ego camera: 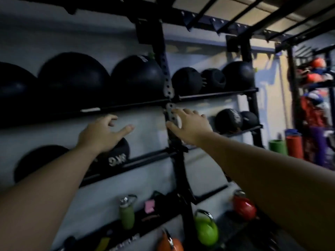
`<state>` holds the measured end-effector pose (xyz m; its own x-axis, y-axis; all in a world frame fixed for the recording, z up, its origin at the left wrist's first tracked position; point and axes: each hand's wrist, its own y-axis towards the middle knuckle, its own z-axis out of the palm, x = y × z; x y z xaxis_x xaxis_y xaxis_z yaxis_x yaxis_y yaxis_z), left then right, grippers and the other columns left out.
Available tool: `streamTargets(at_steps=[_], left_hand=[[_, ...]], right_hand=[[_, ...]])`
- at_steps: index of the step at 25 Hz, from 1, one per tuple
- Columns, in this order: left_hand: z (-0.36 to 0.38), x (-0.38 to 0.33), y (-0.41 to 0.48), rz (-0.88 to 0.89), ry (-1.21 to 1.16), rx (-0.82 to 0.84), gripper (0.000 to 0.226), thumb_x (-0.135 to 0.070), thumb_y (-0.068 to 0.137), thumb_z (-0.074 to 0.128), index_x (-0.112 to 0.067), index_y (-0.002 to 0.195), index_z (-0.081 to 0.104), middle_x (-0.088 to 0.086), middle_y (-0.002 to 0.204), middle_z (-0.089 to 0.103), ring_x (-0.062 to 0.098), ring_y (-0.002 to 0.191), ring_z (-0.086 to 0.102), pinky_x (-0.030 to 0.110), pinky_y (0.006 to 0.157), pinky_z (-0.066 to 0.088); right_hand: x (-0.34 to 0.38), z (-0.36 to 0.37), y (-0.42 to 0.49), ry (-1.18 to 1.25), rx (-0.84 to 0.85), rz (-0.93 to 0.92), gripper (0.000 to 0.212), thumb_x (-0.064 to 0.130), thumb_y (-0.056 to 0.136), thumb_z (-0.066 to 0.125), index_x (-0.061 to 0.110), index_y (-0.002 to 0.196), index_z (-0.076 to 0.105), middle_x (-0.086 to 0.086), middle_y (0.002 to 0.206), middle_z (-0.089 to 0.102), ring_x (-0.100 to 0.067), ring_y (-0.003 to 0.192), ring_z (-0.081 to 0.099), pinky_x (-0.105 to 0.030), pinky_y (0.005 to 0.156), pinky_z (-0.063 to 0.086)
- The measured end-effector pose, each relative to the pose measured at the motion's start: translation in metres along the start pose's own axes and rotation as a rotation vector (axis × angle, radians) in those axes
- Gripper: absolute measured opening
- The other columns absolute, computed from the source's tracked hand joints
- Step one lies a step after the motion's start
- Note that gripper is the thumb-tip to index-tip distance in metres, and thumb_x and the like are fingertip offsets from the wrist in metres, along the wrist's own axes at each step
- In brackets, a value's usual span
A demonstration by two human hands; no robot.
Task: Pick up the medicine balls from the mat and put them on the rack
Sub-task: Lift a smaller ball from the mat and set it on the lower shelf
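Observation:
A black steel rack (168,82) fills the wall ahead. Its upper shelf carries several large black medicine balls (74,78). On the middle shelf a black ball marked "9KG" (116,156) rests just under my left hand (101,133), whose fingers are spread and hold nothing. My right hand (188,125) reaches past the rack's upright post, fingers apart, palm down, empty. Two smaller black balls (229,120) sit on the right-hand middle shelf beyond it. The mat is out of sight.
Lower down are a green bottle (126,216), a green kettlebell (206,230), a red kettlebell (244,207) and an orange one (170,243). Rolled mats (293,145) stand at the right by another rack of coloured gear.

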<state>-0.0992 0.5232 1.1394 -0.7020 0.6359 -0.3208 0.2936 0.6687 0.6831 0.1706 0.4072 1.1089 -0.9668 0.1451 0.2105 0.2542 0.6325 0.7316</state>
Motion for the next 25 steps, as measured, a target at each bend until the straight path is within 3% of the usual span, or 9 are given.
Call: streamTargets(at_steps=[6,10,14,20,23,25], left_hand=[[0.099,-0.188,-0.135,0.157,0.049,0.308,0.099,-0.101,0.064,0.048,-0.032,0.134,0.063,-0.001,0.131,0.071,0.031,0.119,0.067,0.043,0.094,0.055],[0.143,-0.263,-0.207,0.216,0.017,0.453,0.074,-0.087,0.073,0.065,-0.032,0.122,0.068,0.001,0.123,0.077,0.030,0.118,0.070,0.040,0.096,0.055],[0.169,-0.333,-0.287,0.296,0.002,0.606,0.061,-0.083,0.077,0.069,-0.031,0.109,0.068,0.004,0.125,0.078,0.033,0.118,0.070,0.041,0.097,0.055],[0.210,-0.346,-0.439,0.252,-0.080,0.870,0.066,-0.092,0.067,0.062,-0.036,0.103,0.064,0.001,0.118,0.075,0.030,0.108,0.070,0.042,0.094,0.056],[0.217,-0.332,-0.491,0.189,-0.043,0.964,0.075,-0.090,0.071,0.066,-0.031,0.118,0.067,0.001,0.126,0.075,0.028,0.113,0.069,0.040,0.094,0.056],[0.224,-0.336,-0.500,0.154,-0.001,0.968,0.080,-0.092,0.071,0.063,-0.031,0.122,0.067,0.001,0.128,0.075,0.028,0.114,0.069,0.038,0.090,0.054]], right_hand=[[-0.194,-0.111,-0.178,-0.131,0.154,0.281,0.064,0.071,0.096,0.048,0.029,0.143,0.058,-0.008,0.147,0.061,-0.036,0.136,0.052,-0.048,0.106,0.039],[-0.271,-0.179,-0.290,-0.253,0.218,0.441,0.055,0.071,0.095,0.049,0.028,0.123,0.068,-0.010,0.130,0.071,-0.035,0.123,0.064,-0.041,0.093,0.045],[-0.310,-0.235,-0.408,-0.362,0.354,0.621,0.056,0.075,0.092,0.052,0.030,0.122,0.067,-0.010,0.130,0.072,-0.036,0.121,0.066,-0.046,0.099,0.046],[-0.329,-0.241,-0.576,-0.375,0.614,0.758,0.057,0.073,0.095,0.052,0.025,0.124,0.064,-0.010,0.127,0.071,-0.035,0.114,0.066,-0.049,0.095,0.049],[-0.333,-0.226,-0.629,-0.317,0.677,0.800,0.054,0.075,0.093,0.051,0.023,0.109,0.059,-0.004,0.105,0.070,-0.027,0.093,0.065,-0.051,0.088,0.055],[-0.340,-0.213,-0.646,-0.287,0.699,0.810,0.057,0.077,0.091,0.048,0.026,0.114,0.058,0.004,0.093,0.063,-0.025,0.090,0.063,-0.053,0.090,0.054]])
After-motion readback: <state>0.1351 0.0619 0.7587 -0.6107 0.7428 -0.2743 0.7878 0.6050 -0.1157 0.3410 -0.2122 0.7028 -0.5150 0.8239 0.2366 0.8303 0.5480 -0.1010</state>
